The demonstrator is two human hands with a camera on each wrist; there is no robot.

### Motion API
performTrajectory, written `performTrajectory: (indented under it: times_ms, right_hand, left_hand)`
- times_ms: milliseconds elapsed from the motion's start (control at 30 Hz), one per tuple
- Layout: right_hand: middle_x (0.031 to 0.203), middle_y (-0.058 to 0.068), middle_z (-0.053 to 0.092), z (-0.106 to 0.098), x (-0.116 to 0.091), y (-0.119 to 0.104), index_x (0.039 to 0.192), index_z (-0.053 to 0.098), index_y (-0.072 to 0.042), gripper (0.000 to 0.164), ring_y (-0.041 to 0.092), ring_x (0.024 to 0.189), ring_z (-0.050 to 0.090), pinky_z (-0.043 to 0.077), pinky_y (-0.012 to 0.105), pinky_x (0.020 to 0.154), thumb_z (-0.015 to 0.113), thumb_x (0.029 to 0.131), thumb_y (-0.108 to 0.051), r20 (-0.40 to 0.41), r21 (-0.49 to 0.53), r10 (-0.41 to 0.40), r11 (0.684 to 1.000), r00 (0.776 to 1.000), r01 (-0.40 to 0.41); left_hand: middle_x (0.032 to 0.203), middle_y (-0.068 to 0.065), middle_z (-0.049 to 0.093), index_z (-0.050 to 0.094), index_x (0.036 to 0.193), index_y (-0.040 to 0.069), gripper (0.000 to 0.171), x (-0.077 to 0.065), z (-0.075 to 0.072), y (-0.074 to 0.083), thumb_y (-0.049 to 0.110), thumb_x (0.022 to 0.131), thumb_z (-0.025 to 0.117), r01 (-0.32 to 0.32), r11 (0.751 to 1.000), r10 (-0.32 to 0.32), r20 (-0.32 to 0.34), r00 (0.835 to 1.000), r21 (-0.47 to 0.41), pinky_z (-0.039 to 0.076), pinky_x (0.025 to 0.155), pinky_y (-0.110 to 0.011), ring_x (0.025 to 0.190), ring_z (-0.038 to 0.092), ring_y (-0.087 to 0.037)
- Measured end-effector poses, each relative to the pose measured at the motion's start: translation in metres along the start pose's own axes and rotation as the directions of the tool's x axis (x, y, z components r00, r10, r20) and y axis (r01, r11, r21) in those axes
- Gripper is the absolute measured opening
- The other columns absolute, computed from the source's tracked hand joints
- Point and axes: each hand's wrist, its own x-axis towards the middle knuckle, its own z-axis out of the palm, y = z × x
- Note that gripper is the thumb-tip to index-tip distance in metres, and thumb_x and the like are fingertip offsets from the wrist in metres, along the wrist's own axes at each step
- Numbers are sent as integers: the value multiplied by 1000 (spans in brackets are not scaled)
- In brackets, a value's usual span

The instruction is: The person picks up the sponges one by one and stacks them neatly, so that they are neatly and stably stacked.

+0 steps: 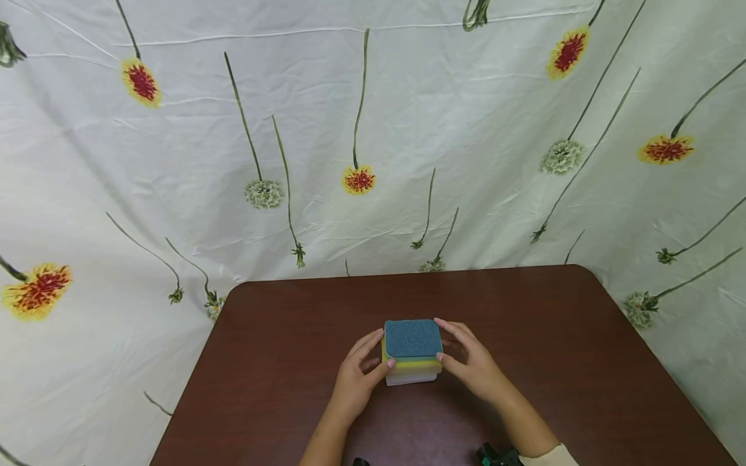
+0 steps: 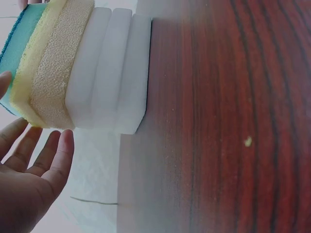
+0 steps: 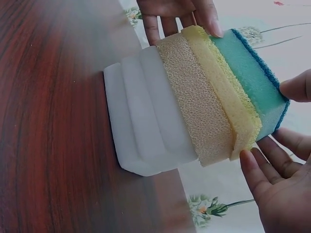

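A stack of sponges stands on the table before me, between both hands. On top lies a teal sponge with a dark blue scouring face upward. Below it come a yellow sponge, a porous beige sponge and three white foam blocks at the bottom. My left hand grips the left side of the teal sponge, thumb at its near corner, fingers farther back. My right hand holds its right side, thumb near and index finger at the far corner. Other fingertips sit by the yellow and beige layers.
The stack rests on a dark red-brown wooden table with rounded far corners. A white cloth printed with flowers hangs behind and beside it. A black wrist strap shows at the right wrist.
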Motion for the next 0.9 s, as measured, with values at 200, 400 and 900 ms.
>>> performTrajectory:
  times_ms: [200,400,900]
  right_hand:
    - [146,11,48,1,0,1,153,43,-16,61,7,130,52,49,23,105,68,97,-11,1,-11,-7,1000,1000,7]
    - [150,8,45,0,-1,-1,154,42,-22,62,16,135,48,45,21,107,68,97,-14,2,-15,12,1000,1000,-12]
    - [144,16,50,-9,9,-12,148,47,-8,54,15,132,53,45,18,107,64,97,-2,-115,78,-93,992,989,103]
  left_hand:
    - [155,-5,47,55,146,19,62,0,0,0,27,89,79,-3,1000,3,-11,1000,5,49,106,-48,137,50,-25]
    - [155,-4,47,56,145,16,62,0,0,-2,25,88,80,-15,1000,15,-29,999,10,50,105,-48,138,50,-27]
    - [146,4,54,61,136,33,54,-3,-11,21,26,87,82,-12,999,8,-141,990,-29,53,102,-37,130,56,-32]
